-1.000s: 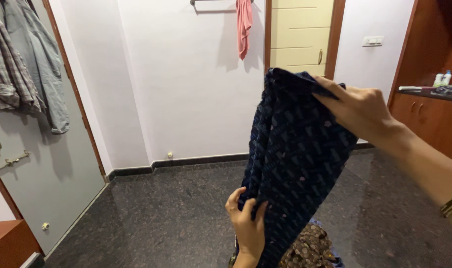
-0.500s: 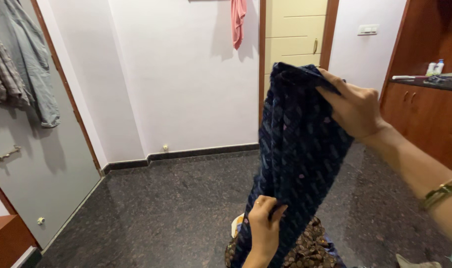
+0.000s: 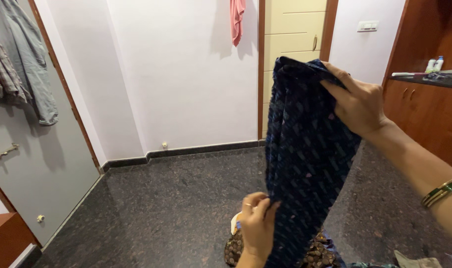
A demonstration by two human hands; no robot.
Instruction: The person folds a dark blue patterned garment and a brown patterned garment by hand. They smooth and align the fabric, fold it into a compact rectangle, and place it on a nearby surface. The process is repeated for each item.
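Observation:
A dark blue patterned cloth (image 3: 305, 159) hangs lengthwise in front of me. My right hand (image 3: 357, 101) grips its top edge at about shoulder height. Lower down, my left hand (image 3: 256, 223) pinches the cloth's left edge between fingers and thumb; a ring shows on one finger. Bangles sit on my right wrist. Below the cloth, a brown dotted garment (image 3: 315, 253) lies on the dark stone floor.
A grey door (image 3: 32, 164) with clothes hanging on it stands at left. A pink cloth (image 3: 237, 20) hangs on the white wall beside a cream door (image 3: 293, 44). A wooden cabinet (image 3: 424, 109) with bottles on its counter is at right.
My left hand has slid along the cloth's lower left edge and now pinches it. The right hand keeps its hold on the top; the view shifted slightly.

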